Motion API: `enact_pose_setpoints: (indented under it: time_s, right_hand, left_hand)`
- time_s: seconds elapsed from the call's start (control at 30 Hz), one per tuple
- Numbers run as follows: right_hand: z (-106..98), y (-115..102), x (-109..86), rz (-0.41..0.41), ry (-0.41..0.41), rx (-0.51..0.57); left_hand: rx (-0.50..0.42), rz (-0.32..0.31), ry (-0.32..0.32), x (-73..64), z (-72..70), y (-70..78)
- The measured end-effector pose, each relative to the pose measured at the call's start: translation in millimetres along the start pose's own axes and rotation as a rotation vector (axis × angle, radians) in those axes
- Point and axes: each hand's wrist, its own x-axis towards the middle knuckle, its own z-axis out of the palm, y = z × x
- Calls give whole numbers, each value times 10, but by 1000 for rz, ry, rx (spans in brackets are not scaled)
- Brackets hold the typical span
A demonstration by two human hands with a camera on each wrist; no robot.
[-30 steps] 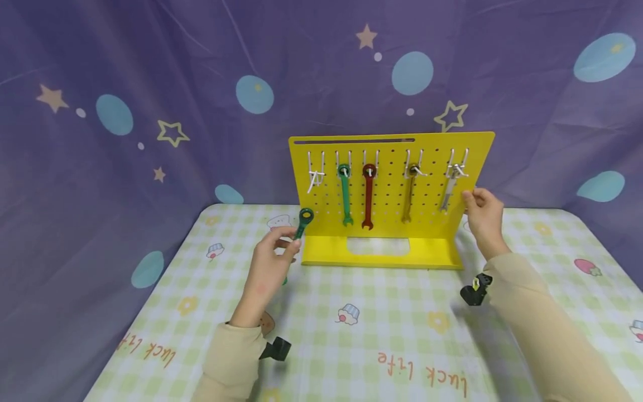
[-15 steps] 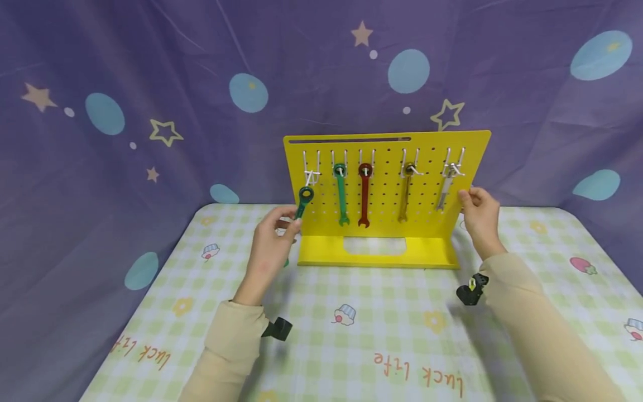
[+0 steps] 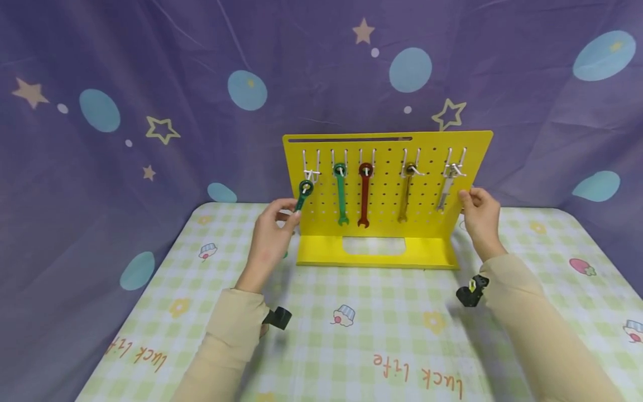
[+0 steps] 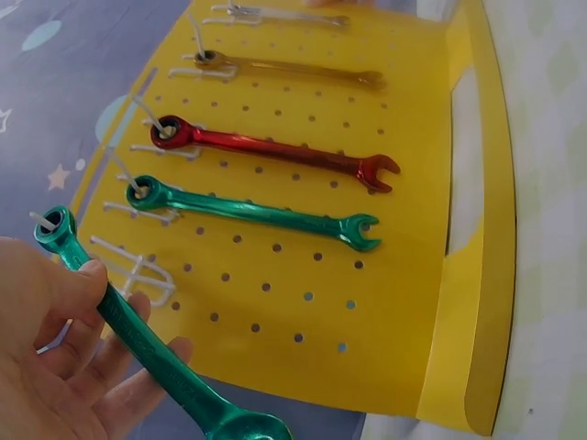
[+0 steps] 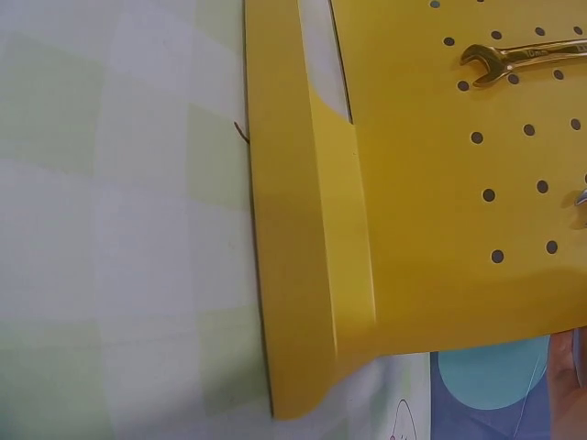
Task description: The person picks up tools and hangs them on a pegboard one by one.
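My left hand (image 3: 271, 229) pinches a dark green ratchet wrench (image 4: 151, 348) near its ring end. In the left wrist view the tip of the leftmost white hook (image 4: 41, 220) pokes through that ring; the wrench is tilted, its ring well out from the board. My right hand (image 3: 482, 218) grips the right edge of a yellow pegboard (image 3: 387, 223) between thumb and fingers. On the board's other hooks hang a lighter green wrench (image 3: 342, 195), a red wrench (image 3: 365, 195), a gold wrench (image 3: 406, 195) and a silver wrench (image 3: 445, 192).
The pegboard's base lip (image 3: 377, 260) stands on a table with a checked cloth (image 3: 351, 346). Behind rises a purple curtain (image 3: 321, 67) with stars and dots. Black wrist cameras (image 3: 278, 318) hang under both sleeves.
My left hand has moved up toward the leftmost hook with the dark green wrench, and the ring has come over the hook's tip. My right hand keeps its grip on the board's edge.
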Motion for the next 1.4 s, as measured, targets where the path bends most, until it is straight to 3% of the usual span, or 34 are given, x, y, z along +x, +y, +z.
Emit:
enact_pose_setpoints:
  time_s: [0.43,0.93,1.07,1.27,1.4]
  right_hand:
    - [-30,25,-13,-17,-1,24]
    - [-7,-4,15,-19,-5,4]
    - [-4,-2,2,-22,3,0]
    - [7,-1,-13,-35,6,-8]
    - [7,-1,-17,-33,4,-16]
  left_hand:
    - [23,-3,-2,269,48,-151]
    - [101,-24,-56,518,75,-132]
    - [64,-63,-75,546,112,-137]
    - [-70,-131,-91,589,152,-186]
    - [-95,-154,-101,612,181,-246]
